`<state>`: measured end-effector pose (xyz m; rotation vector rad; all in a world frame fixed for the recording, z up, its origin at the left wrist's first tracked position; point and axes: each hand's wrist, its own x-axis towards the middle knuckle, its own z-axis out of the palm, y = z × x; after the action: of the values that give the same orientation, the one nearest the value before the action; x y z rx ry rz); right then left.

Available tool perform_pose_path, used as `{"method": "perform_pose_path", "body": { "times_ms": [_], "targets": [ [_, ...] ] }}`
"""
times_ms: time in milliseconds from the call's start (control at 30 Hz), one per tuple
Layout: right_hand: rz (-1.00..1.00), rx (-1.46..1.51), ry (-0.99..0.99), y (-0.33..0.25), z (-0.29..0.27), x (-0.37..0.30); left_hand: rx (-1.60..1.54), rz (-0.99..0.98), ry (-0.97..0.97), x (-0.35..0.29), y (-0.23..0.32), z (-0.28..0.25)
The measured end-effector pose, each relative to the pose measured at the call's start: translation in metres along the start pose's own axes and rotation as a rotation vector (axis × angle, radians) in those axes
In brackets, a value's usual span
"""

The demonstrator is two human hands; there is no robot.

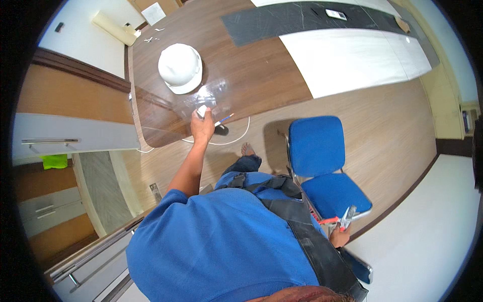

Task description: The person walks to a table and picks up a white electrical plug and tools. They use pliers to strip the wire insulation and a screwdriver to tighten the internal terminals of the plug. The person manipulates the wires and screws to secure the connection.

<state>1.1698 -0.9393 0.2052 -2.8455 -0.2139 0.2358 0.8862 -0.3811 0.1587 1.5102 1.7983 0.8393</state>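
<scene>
Reaching forward over the table's near edge, my left hand point(203, 128) is closed on a small white object point(202, 110), too small to name. A slim blue-and-white pen-like stick point(224, 120) lies beside it at the table edge. A white hard hat point(180, 68) sits on the brown wooden table point(241, 65), farther from me than that hand. Down at my right side, by the seat of a blue chair, my right hand point(340, 235) is closed around red-handled pliers point(347, 217), whose grey metal head points up and whose handles are spread.
The blue padded chair point(317, 146) stands right of my legs. A white cable point(246, 132) loops below the table edge. A white-and-brown cabinet point(75, 133) is at left. A phone point(336, 14) lies on the table's dark strip, and white scraps point(149, 40) lie at the far left.
</scene>
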Motion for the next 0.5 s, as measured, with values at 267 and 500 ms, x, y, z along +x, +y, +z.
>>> {"method": "perform_pose_path", "body": {
  "times_ms": [267, 500],
  "targets": [
    [-0.312, 0.074, -0.04, -0.123, 0.025, 0.11, -0.061, -0.241, -0.026, 0.032, -0.042, 0.033],
    [-0.607, 0.169, -0.198, -0.285, 0.062, 0.186, -0.166, -0.253, 0.079, 0.022, -0.031, 0.039]
  ]
}}
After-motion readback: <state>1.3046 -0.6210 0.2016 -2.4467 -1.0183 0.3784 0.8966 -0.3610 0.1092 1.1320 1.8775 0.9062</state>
